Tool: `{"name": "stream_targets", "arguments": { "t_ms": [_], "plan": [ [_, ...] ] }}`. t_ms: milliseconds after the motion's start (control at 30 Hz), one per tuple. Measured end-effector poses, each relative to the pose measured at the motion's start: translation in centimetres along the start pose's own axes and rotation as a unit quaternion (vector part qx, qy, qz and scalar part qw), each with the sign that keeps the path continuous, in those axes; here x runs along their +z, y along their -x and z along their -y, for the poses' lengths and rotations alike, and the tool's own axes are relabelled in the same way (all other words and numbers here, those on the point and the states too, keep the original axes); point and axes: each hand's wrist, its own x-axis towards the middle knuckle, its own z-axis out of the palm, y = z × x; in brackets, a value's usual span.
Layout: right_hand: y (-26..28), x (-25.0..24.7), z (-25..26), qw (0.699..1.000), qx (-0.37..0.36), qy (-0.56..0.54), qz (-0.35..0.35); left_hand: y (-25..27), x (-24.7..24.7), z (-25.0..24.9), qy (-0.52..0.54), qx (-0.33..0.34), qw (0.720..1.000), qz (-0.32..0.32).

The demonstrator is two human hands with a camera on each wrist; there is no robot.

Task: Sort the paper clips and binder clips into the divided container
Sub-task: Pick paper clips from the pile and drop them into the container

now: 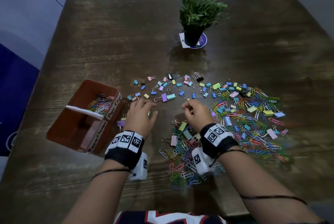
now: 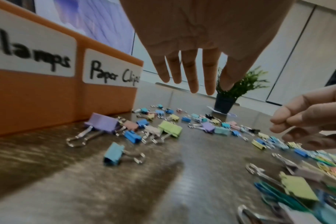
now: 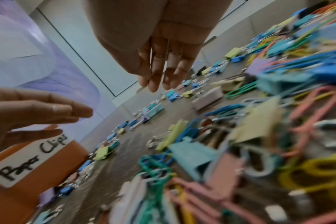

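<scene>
The orange container (image 1: 75,129) is sitting at the far left on the brown surface (image 1: 126,43), well to the left of the left fingers. A white divider is splitting it in two. The farther compartment, labelled "Paper Clips" (image 2: 113,74), is holding a heap of coloured paper clips (image 1: 101,103); the nearer one, whose label ends in "Clamps", is showing no clips that I can make out.

Just beside its right wall, a purple binder clip (image 2: 103,123) is lying under the wrist side of the left hand (image 1: 142,115). That hand is hovering palm down, its fingers (image 2: 194,72) straight and slightly apart, holding nothing. Beyond those fingertips, small binder clips (image 1: 168,88) in blue, pink, yellow and purple are lying scattered in a band across the surface.

To the right, the right hand (image 1: 197,113) is hanging over the surface, a bare gap between the two hands. In the head and left wrist views its fingers (image 1: 187,106) are curling inward; the right wrist view is too blurred to tell whether they are pinching anything.

Beneath that wrist and spreading right of those fingers, a big mixed pile (image 1: 249,124) of paper clips and binder clips is covering the surface. Far beyond both hands a small potted plant (image 1: 198,15) is standing upright.
</scene>
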Motion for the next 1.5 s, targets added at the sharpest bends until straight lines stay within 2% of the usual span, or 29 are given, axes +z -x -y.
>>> {"name": "stream_targets", "arguments": {
  "t_ms": [133,233,300,400,567,833,1033,1233,1367,1500],
  "plan": [
    [0.2,-2.1,-3.3,0.999,0.017,0.027,-0.012,-0.6,2.5,-2.4,-0.025,0.026,0.996,0.076],
    [0.4,-2.9,-5.0,0.996,0.023,0.071,0.046,-1.0,4.1,-4.5,-0.062,0.038,0.991,0.116],
    [0.6,-2.9,-5.6,0.988,-0.002,0.125,0.093,-1.2,4.9,-5.8,-0.093,0.036,0.986,0.131],
    [0.8,-2.9,-5.7,0.975,-0.034,0.177,0.129,-1.6,6.2,-7.2,-0.132,0.038,0.981,0.135],
    [0.8,-2.6,-5.4,0.961,-0.042,0.221,0.158,-2.0,7.8,-7.7,-0.168,0.006,0.977,0.134],
    [0.3,-1.7,-4.7,0.948,-0.064,0.267,0.162,-2.5,8.1,-7.6,-0.172,-0.017,0.975,0.139],
    [0.0,-1.4,-4.2,0.935,-0.044,0.297,0.191,-3.2,7.7,-7.2,-0.151,-0.024,0.978,0.144],
    [0.2,-1.8,-4.1,0.947,-0.010,0.255,0.192,-2.9,7.3,-6.5,-0.120,0.021,0.986,0.111],
    [0.3,-2.3,-4.2,0.960,0.002,0.209,0.184,-2.1,7.1,-6.8,-0.201,0.053,0.972,0.109],
    [0.3,-2.4,-4.3,0.967,0.001,0.186,0.177,-1.8,7.4,-7.0,-0.253,0.034,0.960,0.115]
  ]
}}
